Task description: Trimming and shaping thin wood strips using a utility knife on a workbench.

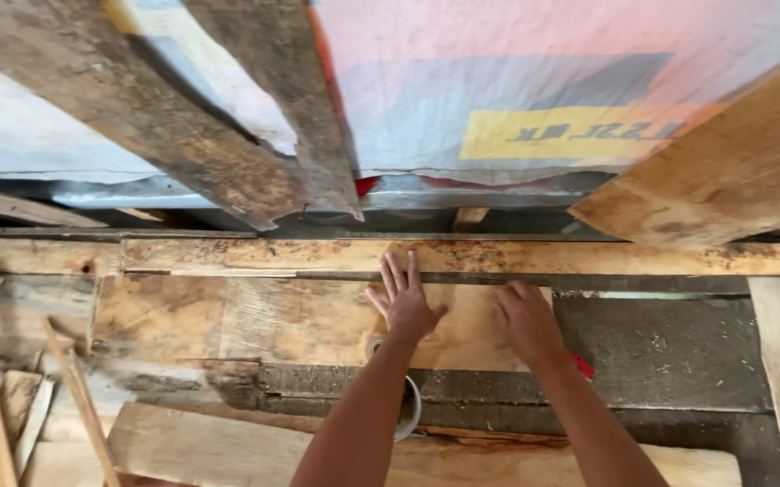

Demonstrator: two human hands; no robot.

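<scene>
Both your hands rest on the plywood sheet.
Your left hand lies flat, grip spread apart, on the plywood sheet, fingertips reaching the long wooden batten above it. Your right hand presses knuckles-up at the sheet's right edge, fingers curled together; whether they clamp anything cannot be told.

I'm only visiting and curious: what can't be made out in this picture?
- Head view: red thing, mostly hidden behind the right hand's wrist.
- Round ring under the left forearm: kind unclear.
- Right hand's fingertips curl out of sight on the plywood.
- Planks cut off by the top edge.
</scene>
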